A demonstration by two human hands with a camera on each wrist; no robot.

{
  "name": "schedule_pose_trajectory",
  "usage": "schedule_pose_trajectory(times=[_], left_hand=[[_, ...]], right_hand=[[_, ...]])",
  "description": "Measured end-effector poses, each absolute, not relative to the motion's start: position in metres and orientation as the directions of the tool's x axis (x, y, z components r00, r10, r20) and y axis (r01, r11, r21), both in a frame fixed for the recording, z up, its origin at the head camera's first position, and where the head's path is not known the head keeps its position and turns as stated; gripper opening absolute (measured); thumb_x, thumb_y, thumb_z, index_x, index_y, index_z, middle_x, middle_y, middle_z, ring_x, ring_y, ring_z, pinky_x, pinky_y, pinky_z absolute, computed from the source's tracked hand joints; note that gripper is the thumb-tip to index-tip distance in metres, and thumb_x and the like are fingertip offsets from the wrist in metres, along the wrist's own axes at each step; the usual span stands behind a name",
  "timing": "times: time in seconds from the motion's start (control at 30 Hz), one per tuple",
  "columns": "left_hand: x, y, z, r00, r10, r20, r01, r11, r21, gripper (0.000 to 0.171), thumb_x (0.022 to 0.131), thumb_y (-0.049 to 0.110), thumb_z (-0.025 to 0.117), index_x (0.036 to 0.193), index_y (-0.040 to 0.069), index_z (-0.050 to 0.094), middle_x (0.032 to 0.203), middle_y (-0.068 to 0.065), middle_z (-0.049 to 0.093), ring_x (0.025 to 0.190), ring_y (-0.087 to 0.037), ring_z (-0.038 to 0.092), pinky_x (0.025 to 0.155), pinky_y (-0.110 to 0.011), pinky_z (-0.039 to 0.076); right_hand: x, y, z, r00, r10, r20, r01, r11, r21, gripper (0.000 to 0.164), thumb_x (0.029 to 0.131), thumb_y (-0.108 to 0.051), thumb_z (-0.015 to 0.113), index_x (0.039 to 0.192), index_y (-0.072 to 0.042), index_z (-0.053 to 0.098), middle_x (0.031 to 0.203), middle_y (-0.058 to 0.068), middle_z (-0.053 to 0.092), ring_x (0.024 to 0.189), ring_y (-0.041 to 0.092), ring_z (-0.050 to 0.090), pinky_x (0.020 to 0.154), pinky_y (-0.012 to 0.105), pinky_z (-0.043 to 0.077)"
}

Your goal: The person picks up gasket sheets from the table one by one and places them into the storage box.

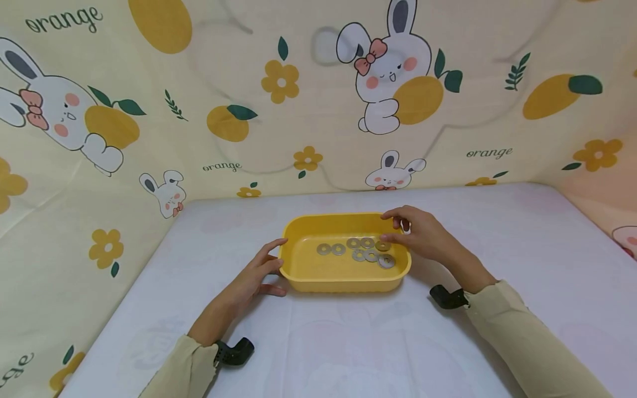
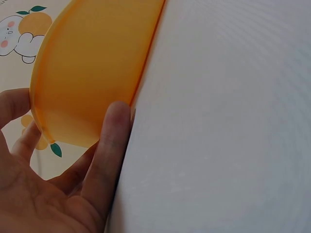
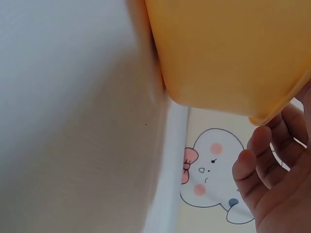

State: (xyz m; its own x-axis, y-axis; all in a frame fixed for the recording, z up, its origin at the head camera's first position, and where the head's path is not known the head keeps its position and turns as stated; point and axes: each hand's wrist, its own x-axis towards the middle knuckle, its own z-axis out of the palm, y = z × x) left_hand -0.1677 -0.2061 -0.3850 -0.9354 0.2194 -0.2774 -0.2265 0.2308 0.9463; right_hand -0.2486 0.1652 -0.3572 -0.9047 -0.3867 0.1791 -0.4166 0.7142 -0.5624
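A shallow yellow plastic tray [image 1: 343, 284] with rounded corners sits on the white tabletop in the head view. Several flat metal washers [image 1: 367, 243] lie in it, mostly toward its right side. At the left end, my left hand [image 1: 254, 276] holds the tray, index fingertip at the rim and thumb low by the outer wall. The left wrist view shows that thumb against the tray's wall [image 2: 97, 63]. My right hand [image 1: 423, 235] grips the right end, its thumb reaching over the rim above the washers. In the right wrist view, curled fingers [image 3: 257, 141] stand beside the tray's rim.
The white-covered table [image 1: 348, 342] extends around the tray. Behind it hangs a cream cloth backdrop [image 1: 308, 121] printed with rabbits, oranges and flowers, continuing along both sides. Each wrist carries a black camera band [image 1: 236, 352].
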Motion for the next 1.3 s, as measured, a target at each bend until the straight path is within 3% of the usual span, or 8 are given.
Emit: schedule_pose_trajectory(times=[0.3, 0.63, 1.03, 1.3], left_hand=[[-0.167, -0.205, -0.384, -0.932, 0.224, -0.284, -0.232, 0.23, 0.945, 0.048, 0.103, 0.031, 0.047, 0.149, 0.041, 0.035, 0.131, -0.013, 0.04, 0.108, -0.024, 0.056, 0.08, -0.034, 0.062], [-0.168, -0.204, -0.383, -0.935, 0.225, -0.274, -0.224, 0.224, 0.949, 0.047, 0.104, 0.031, 0.047, 0.148, 0.041, 0.036, 0.129, -0.012, 0.04, 0.109, -0.025, 0.056, 0.08, -0.035, 0.062], [-0.167, -0.203, -0.387, -0.935, 0.216, -0.281, -0.23, 0.234, 0.945, 0.048, 0.103, 0.031, 0.048, 0.148, 0.041, 0.036, 0.131, -0.013, 0.04, 0.109, -0.025, 0.056, 0.081, -0.035, 0.062], [-0.169, -0.208, -0.383, -0.927, 0.245, -0.285, -0.221, 0.26, 0.94, 0.051, 0.103, 0.031, 0.048, 0.151, 0.039, 0.032, 0.129, -0.015, 0.044, 0.11, -0.024, 0.057, 0.08, -0.035, 0.062]], right_hand=[[-0.246, 0.169, -0.353, -0.893, -0.415, 0.176, -0.439, 0.715, -0.545, 0.042, 0.086, -0.027, 0.078, 0.121, -0.009, 0.066, 0.094, 0.004, 0.058, 0.088, 0.02, 0.05, 0.07, 0.027, 0.043], [-0.249, 0.181, -0.351, -0.87, -0.44, 0.222, -0.486, 0.695, -0.53, 0.045, 0.085, -0.036, 0.078, 0.123, -0.014, 0.067, 0.105, 0.007, 0.06, 0.088, 0.019, 0.05, 0.068, 0.026, 0.043], [-0.243, 0.196, -0.357, -0.899, -0.423, 0.113, -0.409, 0.717, -0.564, 0.049, 0.089, -0.045, 0.071, 0.129, -0.018, 0.064, 0.116, 0.007, 0.057, 0.093, 0.02, 0.049, 0.066, 0.026, 0.044], [-0.235, 0.214, -0.359, -0.9, -0.42, 0.117, -0.422, 0.771, -0.478, 0.049, 0.094, -0.049, 0.063, 0.134, -0.021, 0.059, 0.123, 0.007, 0.058, 0.093, 0.02, 0.05, 0.068, 0.027, 0.045]])
